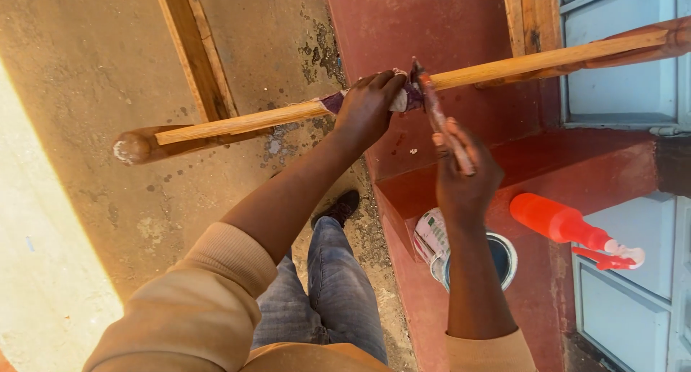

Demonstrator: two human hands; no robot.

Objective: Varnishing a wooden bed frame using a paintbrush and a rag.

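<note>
A long wooden rail (252, 119) runs across the view from lower left to upper right, part bare pale wood, part dark brown. My left hand (367, 107) grips it near the middle, pressing a stained cloth (403, 98) around it. My right hand (464, 172) holds a paint-stained brush (435, 109) whose tip touches the rail just right of the cloth.
An open paint tin (500, 260) sits on the red step (547, 163) below my right hand. An orange spray bottle (565, 228) lies on its side to the right. A wooden plank (196, 52) lies on the concrete floor. Pale door panels (619, 62) stand at right.
</note>
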